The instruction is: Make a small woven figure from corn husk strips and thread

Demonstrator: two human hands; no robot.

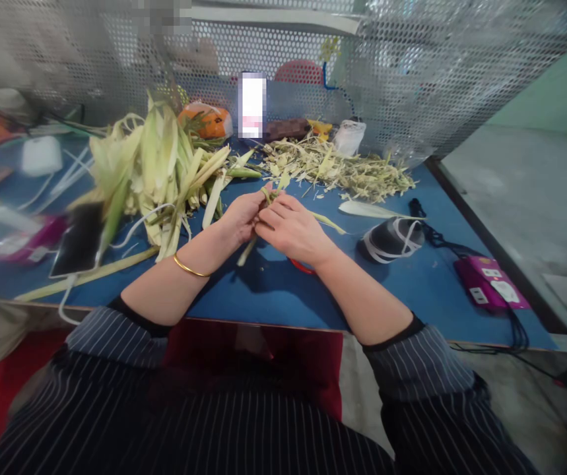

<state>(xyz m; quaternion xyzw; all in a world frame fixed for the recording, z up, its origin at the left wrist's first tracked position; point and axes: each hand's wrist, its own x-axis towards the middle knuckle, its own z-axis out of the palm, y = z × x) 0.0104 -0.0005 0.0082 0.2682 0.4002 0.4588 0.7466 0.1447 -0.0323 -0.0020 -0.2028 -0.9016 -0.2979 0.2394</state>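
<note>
My left hand (246, 214) and my right hand (290, 227) meet over the blue table (273, 300), both closed on a green leaf strip (268, 194). One end of the strip sticks up above the fingers and a pale stalk (246, 253) hangs below my left hand. A thin green piece (329, 222) reaches out to the right of my right hand. Part of a red ring-like handle (303, 266) shows under my right wrist. Left of my hands lies a big heap of pale green husk leaves (157, 155).
Shredded leaf scraps (352, 173) lie behind my hands, near a lit phone (252, 105) and an orange packet (207, 120). A dark phone (79, 239) with a cable is at left. At right are a dark strapped object (392, 240) and a purple power strip (490, 282).
</note>
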